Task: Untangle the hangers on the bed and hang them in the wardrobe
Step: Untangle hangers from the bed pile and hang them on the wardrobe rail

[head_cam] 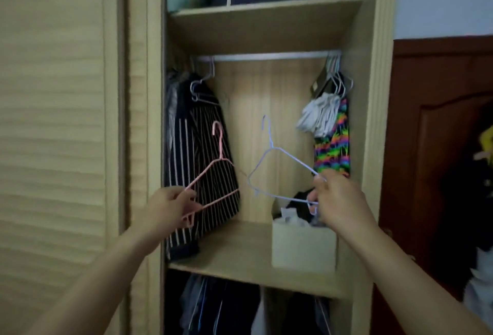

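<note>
- Thin pink wire hanger (213, 174), hook up, tilted; left hand (165, 208) pinches its lower left corner, in front of the wardrobe opening.
- Thin pale-blue wire hanger (277, 172), hook up, apart from the pink one; right hand (338, 198) closed around its right end.
- Both held below the silver metal rail (266, 56), not touching it.
- Black white-striped garment (197, 153) hangs left; neon multicoloured cloth (333, 145) right.
- Beige fabric box (301, 246) sits on the light wood shelf (234, 252).

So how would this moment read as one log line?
left hand: holds pink hanger | right hand: holds white hanger | rail: middle free | hangers: apart, unhung
</note>
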The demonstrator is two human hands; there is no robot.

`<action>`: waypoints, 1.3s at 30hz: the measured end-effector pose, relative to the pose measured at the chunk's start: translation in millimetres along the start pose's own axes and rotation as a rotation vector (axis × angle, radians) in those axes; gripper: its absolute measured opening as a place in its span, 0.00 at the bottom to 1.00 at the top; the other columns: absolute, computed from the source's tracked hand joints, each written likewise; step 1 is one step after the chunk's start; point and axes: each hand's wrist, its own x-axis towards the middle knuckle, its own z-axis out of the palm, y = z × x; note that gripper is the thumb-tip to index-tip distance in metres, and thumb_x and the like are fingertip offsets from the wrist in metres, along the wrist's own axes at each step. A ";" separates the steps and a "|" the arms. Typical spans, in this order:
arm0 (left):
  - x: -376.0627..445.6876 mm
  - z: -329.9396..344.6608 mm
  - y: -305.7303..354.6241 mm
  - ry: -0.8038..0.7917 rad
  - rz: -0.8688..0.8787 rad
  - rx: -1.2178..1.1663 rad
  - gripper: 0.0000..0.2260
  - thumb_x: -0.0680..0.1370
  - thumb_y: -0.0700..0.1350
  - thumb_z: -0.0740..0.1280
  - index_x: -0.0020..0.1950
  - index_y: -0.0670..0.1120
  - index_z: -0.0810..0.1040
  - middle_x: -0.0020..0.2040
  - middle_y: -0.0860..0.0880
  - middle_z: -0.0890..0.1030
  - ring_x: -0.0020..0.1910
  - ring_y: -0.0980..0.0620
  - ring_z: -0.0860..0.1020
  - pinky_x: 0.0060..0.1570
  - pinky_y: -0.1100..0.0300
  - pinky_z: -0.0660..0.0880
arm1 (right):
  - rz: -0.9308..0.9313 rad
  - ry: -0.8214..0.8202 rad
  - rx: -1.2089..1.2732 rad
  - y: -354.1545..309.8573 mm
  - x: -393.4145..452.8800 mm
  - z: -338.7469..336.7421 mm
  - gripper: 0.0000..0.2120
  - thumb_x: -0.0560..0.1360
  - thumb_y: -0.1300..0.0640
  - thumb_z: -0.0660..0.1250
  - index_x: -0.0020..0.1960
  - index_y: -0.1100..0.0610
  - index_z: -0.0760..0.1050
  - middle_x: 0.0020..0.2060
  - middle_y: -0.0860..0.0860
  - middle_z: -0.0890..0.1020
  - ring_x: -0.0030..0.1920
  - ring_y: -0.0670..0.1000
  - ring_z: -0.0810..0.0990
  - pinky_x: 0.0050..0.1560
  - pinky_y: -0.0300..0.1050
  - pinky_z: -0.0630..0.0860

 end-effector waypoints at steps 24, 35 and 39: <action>121.6 -98.8 -109.6 0.252 0.029 -0.353 0.09 0.82 0.43 0.63 0.54 0.39 0.79 0.31 0.47 0.72 0.25 0.46 0.74 0.27 0.57 0.75 | 0.195 -0.187 0.770 52.0 131.8 125.0 0.17 0.86 0.52 0.54 0.60 0.62 0.77 0.55 0.54 0.83 0.20 0.45 0.67 0.28 0.41 0.69; 111.5 -77.5 -112.5 0.209 -0.030 -0.316 0.08 0.83 0.43 0.62 0.51 0.40 0.77 0.31 0.47 0.71 0.26 0.49 0.70 0.27 0.60 0.68 | 0.276 -0.593 1.329 46.1 113.7 91.3 0.27 0.82 0.39 0.52 0.39 0.59 0.72 0.40 0.65 0.84 0.16 0.44 0.55 0.19 0.32 0.53; 107.2 -78.1 -121.3 0.262 -0.061 -0.219 0.10 0.83 0.45 0.63 0.47 0.44 0.82 0.32 0.46 0.71 0.30 0.48 0.70 0.29 0.59 0.69 | 0.185 -0.735 1.377 39.8 115.5 67.2 0.26 0.81 0.39 0.53 0.39 0.60 0.72 0.48 0.65 0.84 0.16 0.42 0.55 0.16 0.32 0.55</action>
